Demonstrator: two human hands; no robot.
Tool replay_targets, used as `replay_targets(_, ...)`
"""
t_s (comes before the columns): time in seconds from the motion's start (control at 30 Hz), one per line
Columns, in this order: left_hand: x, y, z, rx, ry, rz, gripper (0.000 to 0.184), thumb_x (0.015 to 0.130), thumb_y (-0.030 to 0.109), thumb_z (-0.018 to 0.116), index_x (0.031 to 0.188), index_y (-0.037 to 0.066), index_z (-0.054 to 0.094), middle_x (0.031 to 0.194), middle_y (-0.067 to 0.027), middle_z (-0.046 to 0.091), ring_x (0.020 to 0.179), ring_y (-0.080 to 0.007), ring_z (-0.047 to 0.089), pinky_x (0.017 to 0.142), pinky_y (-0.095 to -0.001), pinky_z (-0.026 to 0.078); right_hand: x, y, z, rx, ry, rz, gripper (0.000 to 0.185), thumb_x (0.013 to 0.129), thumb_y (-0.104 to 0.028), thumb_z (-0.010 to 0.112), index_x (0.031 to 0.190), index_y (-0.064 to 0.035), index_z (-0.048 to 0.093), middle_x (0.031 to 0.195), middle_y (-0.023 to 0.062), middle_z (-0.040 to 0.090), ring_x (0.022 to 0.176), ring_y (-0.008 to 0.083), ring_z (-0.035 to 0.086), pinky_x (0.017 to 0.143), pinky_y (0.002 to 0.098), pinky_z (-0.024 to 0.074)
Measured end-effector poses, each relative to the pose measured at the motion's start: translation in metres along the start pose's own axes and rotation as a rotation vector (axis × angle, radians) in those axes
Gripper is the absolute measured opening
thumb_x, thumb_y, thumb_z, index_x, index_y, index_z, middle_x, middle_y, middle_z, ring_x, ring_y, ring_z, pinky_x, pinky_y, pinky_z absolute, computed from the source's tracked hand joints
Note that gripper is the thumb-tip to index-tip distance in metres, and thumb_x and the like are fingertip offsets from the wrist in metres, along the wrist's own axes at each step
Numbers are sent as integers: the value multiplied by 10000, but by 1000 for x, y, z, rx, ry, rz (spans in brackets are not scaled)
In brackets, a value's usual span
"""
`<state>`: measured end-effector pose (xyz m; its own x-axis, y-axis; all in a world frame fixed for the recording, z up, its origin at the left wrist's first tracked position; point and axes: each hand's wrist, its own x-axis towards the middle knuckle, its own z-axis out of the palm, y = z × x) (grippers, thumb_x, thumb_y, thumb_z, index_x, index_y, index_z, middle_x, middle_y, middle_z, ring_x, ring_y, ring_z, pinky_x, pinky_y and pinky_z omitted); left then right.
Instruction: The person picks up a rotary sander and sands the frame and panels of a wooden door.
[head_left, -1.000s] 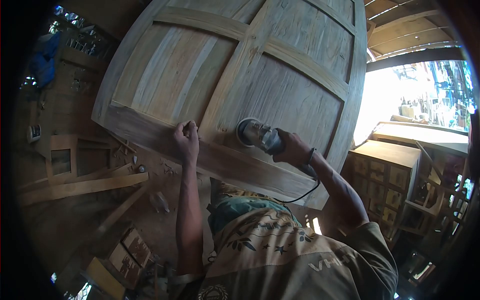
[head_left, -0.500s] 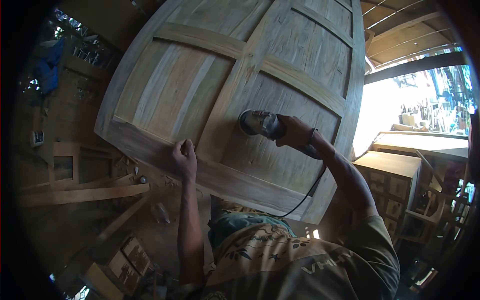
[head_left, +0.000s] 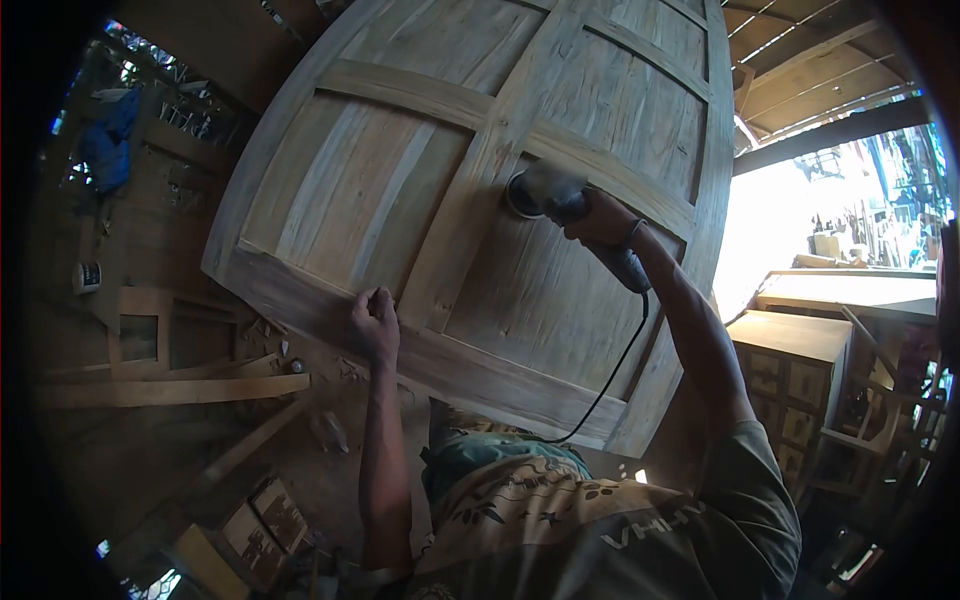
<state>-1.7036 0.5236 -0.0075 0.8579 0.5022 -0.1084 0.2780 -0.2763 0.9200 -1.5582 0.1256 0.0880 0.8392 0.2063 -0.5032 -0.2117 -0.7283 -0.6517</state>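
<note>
A large wooden panelled door [head_left: 500, 365] lies before me, its recessed panels framed by rails and stiles. My right hand [head_left: 603, 218] is wrapped round an angle grinder [head_left: 625, 268]. The grinder's round disc [head_left: 522, 196] rests on the near right panel, by its upper left corner; its head is smeared by motion. From the rear of the body a black cord [head_left: 617, 390] runs down towards my waist. At the door's near rail, my left hand [head_left: 376, 325] is curled into a loose fist, with nothing visible in it.
Wooden boards [head_left: 170, 390] and scraps lie at the left, near a white tub [head_left: 87, 277]. A wooden cabinet with drawers [head_left: 790, 345] stands at the right beside a bright opening. Cut wood pieces [head_left: 270, 515] are on the lower left floor.
My right hand has moved the grinder up the panel, away from me, towards its upper left corner. The left hand stays by the near rail. The view has shifted slightly.
</note>
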Motion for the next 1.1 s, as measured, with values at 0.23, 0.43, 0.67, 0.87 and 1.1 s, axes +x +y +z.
replay_targets(0.23,7,-17,-1,74,-23,72,213,979,189,654,962,-23,676,751,-28,645,631,-87,619,482,-263,508,-16,4,11,14,43,-62,604,607,-293,850,1119,-24,676,1009,151,734,923,270,706,869,378,551)
replay_targets(0.43,-49,-8,-20,-368,-75,-301,285,997,318,610,1022,36,645,914,-65,665,772,-152,630,692,-324,521,-88,3,79,-74,-118,-115,634,606,-224,881,1168,-57,638,987,156,739,939,314,723,843,447,559)
replay_targets(0.67,-238,10,38,-227,-1261,48,612,909,324,741,1363,-31,536,1228,-172,640,1145,-287,623,1005,-412,484,-172,-17,87,297,28,-79,567,650,-159,779,1172,-12,611,945,184,721,914,350,708,809,435,553)
replay_targets(0.87,-257,45,82,-53,-1997,-391,622,899,362,767,1356,-15,575,1313,-179,621,1207,-221,589,1058,-348,438,-193,-38,27,634,255,-232,621,713,-130,751,1281,19,548,1018,118,684,931,207,683,830,366,570)
replay_targets(1.1,-239,-80,-63,97,-791,-455,291,830,273,826,930,37,687,852,-50,687,841,-141,639,777,-330,538,-232,-40,-88,683,349,-282,563,788,-151,783,1269,11,539,1041,92,649,848,177,694,766,310,600)
